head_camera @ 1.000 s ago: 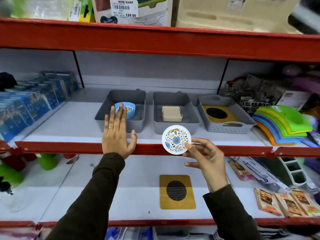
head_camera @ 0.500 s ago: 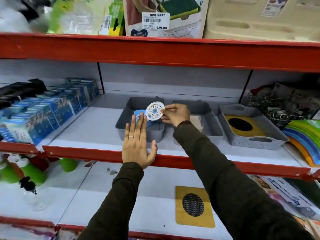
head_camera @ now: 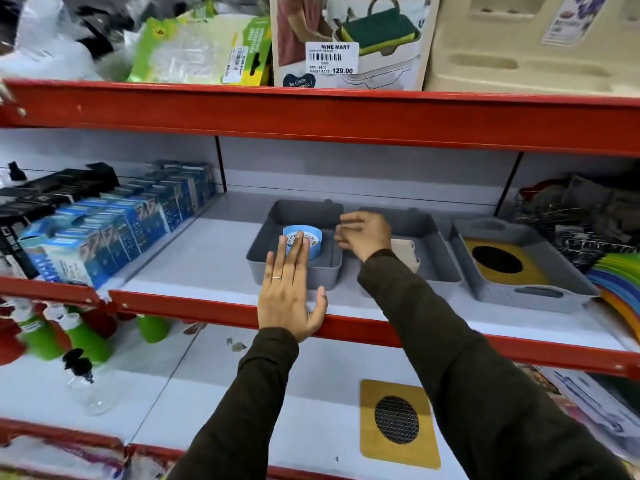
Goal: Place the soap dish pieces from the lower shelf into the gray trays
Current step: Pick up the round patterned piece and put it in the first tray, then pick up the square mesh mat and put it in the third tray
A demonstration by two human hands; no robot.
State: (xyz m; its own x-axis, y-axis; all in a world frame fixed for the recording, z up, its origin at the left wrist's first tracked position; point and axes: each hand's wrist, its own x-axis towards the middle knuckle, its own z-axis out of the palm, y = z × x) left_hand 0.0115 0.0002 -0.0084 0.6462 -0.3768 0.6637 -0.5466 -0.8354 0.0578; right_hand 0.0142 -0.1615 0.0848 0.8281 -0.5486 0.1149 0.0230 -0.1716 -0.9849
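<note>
A round white disc with a floral pattern (head_camera: 300,238) sits inside a light blue round plastic dish (head_camera: 304,241), which stands in the leftmost gray plastic tray (head_camera: 277,251) on the middle shelf. The left hand (head_camera: 289,299) lies flat, fingers straight and together, palm over the red shelf edge (head_camera: 207,308) and fingertips reaching over the tray's front wall, partly covering the disc; it grips nothing. The right hand (head_camera: 363,232) hovers just right of the blue dish, above the wall between the first tray and the second gray tray (head_camera: 433,230), fingers loosely spread and empty. A beige rectangular soap dish piece (head_camera: 405,251) lies in the second tray, partly hidden by the right sleeve. The third gray tray with handles (head_camera: 526,292) holds a yellow square plate with a black round mesh (head_camera: 498,259). On the lower shelf lies another yellow wooden square plate with a round black mesh (head_camera: 398,422). Blue boxes (head_camera: 114,223) fill the shelf to the left.
</note>
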